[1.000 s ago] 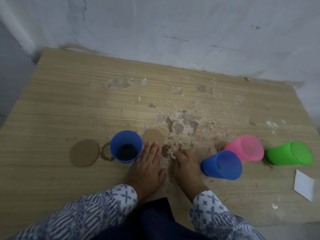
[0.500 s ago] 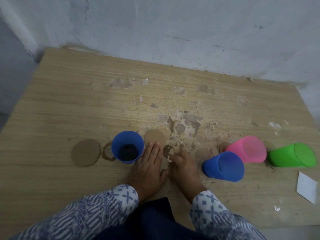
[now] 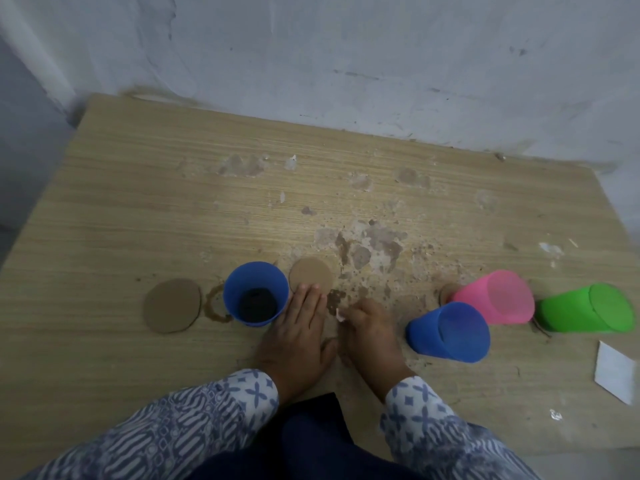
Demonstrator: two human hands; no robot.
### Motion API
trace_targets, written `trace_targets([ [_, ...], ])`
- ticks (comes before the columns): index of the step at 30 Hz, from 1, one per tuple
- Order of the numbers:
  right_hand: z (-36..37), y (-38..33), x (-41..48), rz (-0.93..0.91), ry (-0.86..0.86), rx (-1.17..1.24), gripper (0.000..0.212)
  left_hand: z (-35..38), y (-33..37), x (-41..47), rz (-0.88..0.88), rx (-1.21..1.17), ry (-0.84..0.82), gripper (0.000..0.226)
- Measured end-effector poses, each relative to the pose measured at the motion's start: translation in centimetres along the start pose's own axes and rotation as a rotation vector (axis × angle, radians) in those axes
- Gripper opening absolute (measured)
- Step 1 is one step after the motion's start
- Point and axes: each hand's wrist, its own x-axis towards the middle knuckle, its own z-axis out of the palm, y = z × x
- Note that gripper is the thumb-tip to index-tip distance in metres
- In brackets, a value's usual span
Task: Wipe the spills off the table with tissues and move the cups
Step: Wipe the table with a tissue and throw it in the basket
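An upright blue cup (image 3: 255,292) with dark liquid inside stands on the wooden table (image 3: 138,209). My left hand (image 3: 299,336) lies flat on the table just right of it, fingers together. My right hand (image 3: 372,336) is closed on a small piece of tissue (image 3: 340,315), pressed onto the table beside a brown spill patch (image 3: 335,298). Three cups sit upside down to the right: blue (image 3: 450,332), pink (image 3: 493,296) and green (image 3: 588,308). A brown ring stain (image 3: 216,306) marks the table left of the upright cup.
Two round brown coasters lie by the upright cup, one on its left (image 3: 172,305), one on its right (image 3: 310,273). A white folded tissue (image 3: 614,372) lies at the right edge. Worn, stained patches (image 3: 374,244) cover the middle. A grey wall (image 3: 346,64) backs the table.
My right hand with the tissue has shifted a little left, closer to my left hand. The left hand and the cups have stayed put.
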Motion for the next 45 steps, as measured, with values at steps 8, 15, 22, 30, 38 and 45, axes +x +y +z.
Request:
trace_targets([
  [8,0.5,-1.1,2.6,0.045,0.023,-0.026,0.020,0.0,0.0,0.0,-0.019,-0.023,-0.028,0.062],
  [15,-0.6,0.4,1.3,0.043,0.025,-0.003,0.021,0.2,-0.1,0.1,0.004,0.016,-0.014,0.066],
  [22,0.0,-1.6,1.8,-0.017,-0.001,-0.046,0.016,0.2,-0.1,0.0,0.003,-0.015,-0.003,0.062],
  [30,-1.2,1.1,0.9,0.206,0.005,-0.010,0.012,0.4,-0.2,0.0,0.007,0.024,-0.024,0.067],
  [38,0.0,-1.1,0.2,0.073,-0.015,0.026,0.005,0.2,-0.1,0.1,-0.010,0.014,-0.027,0.065],
  [45,-0.1,-1.0,3.5,0.117,0.030,-0.025,0.014,0.4,-0.1,0.0,-0.004,0.006,-0.005,0.064],
])
